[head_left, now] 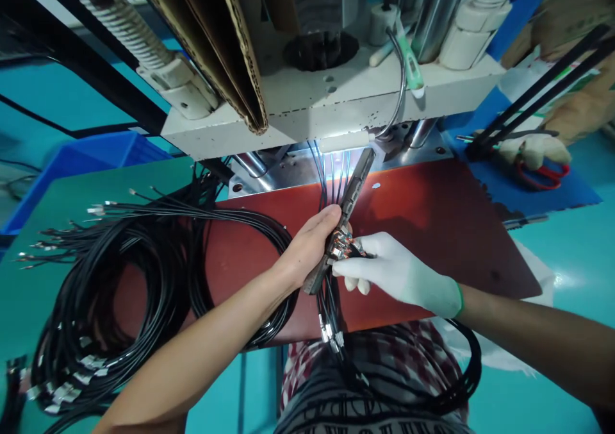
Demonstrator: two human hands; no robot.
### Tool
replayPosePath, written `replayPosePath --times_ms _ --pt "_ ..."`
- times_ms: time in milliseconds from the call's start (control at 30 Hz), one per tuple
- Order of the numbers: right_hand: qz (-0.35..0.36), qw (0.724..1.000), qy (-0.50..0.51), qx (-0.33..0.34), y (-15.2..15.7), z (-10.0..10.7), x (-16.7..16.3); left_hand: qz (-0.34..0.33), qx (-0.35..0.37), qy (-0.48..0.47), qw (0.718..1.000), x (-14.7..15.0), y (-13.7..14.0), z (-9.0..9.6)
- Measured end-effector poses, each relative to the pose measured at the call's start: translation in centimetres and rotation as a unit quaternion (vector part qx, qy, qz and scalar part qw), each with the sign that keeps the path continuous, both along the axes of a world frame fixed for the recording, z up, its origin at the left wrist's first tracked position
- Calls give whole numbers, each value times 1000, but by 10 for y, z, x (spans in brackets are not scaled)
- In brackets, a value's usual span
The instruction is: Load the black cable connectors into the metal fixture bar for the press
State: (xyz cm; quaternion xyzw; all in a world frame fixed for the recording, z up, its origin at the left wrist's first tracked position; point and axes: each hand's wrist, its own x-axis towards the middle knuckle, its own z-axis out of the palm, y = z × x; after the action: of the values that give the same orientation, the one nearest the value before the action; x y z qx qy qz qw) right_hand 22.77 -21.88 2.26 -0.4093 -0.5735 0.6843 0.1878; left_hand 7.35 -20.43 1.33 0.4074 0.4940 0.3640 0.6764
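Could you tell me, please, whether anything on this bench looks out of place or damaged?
Only the reddish mat: its right edge is ragged and chipped beside the blue sheet. The left hand and gloved right hand hold a fixture and black cables neatly.

One head camera looks forward and steeply down, close over the worktop; the press rises at the far side, both forearms entering from the near edge.

1. A blue bin stands at the tabletop's far left edge.
2. Red-handled scissors lie on a blue mat near the far right corner.
3. Folded cardboard leans against the press at the far edge.
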Motion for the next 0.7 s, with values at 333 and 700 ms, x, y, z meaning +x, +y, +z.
replayPosePath --times_ms 333,700 --pt "-28 998 -52 24 -11 -4 -4 21 88 43 995 5 -7 -13" --pt "-46 983 -124 129 -8 -1 7 -23 87 11 996 -1 -6 -11"
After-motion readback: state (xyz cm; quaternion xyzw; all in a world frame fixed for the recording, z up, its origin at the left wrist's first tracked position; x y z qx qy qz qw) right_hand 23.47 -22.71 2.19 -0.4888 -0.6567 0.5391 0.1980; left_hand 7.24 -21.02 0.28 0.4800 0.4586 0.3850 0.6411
